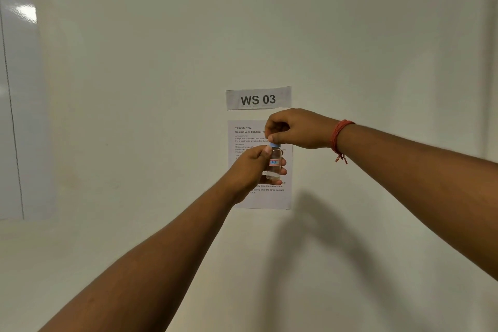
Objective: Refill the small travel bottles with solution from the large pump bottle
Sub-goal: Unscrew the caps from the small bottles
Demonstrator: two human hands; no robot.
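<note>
Blue-capped and clear, a small travel bottle point(274, 163) is held upright before the wall — left hand point(252, 170) gripping its body, right hand point(293, 129) pinching the blue cap point(275, 145) — just below the "WS 03" sign point(258, 98).

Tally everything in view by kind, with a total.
Bottle: 1
Cap: 1
Wall papers: 2, sign and sheet
Whiteboard: 1
Wrist thread: 1
Hands: 2, left hand and right hand
Total: 8
</note>
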